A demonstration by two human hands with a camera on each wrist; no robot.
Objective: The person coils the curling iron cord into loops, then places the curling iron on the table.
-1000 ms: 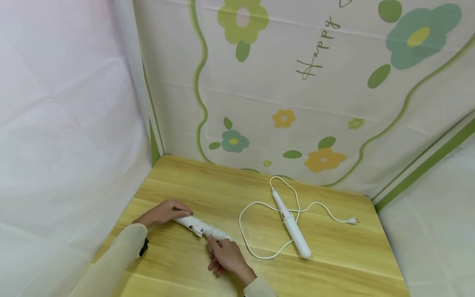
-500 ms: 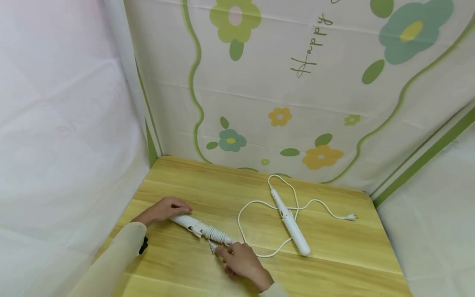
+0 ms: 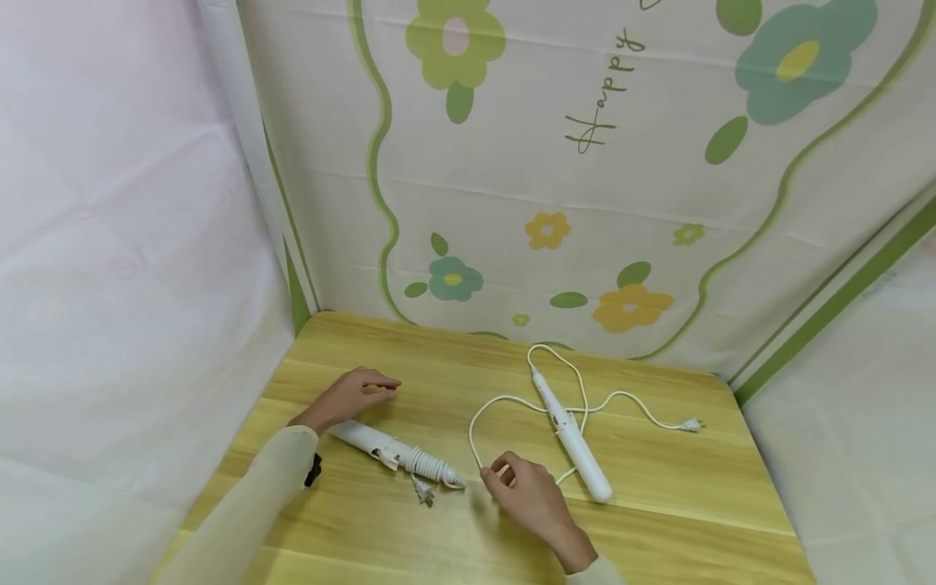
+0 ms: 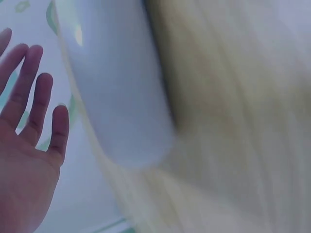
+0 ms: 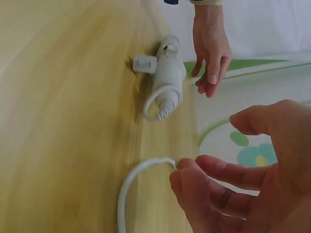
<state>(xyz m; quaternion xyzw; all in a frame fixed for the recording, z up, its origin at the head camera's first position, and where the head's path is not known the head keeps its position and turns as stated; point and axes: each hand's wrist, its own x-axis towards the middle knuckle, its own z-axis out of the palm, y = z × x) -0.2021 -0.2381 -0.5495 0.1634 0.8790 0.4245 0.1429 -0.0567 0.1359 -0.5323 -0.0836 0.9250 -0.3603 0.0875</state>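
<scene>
A white hair straightener (image 3: 366,439) lies on the left of the table, its cord (image 3: 426,464) wound round one end and its plug (image 3: 423,491) beside the coil. Just beyond its other end hovers my left hand (image 3: 349,400), fingers extended and holding nothing; the left wrist view shows them spread apart from the straightener. A second white straightener (image 3: 581,451) lies to the right with its cord loose. My right hand (image 3: 534,497) is over a loop of that loose cord (image 3: 474,431), fingers loosely bent and thumb apart. Whether a fingertip touches the cord, I cannot tell.
The loose cord's plug (image 3: 691,425) lies at the right of the wooden table (image 3: 658,544). A flower-printed cloth (image 3: 504,187) hangs along the back edge, and a white cloth (image 3: 132,268) along the left.
My right hand has let go of the plug by the wound straightener and moved right to the loose cord. My left hand has lifted off the straightener and moved slightly away and right.
</scene>
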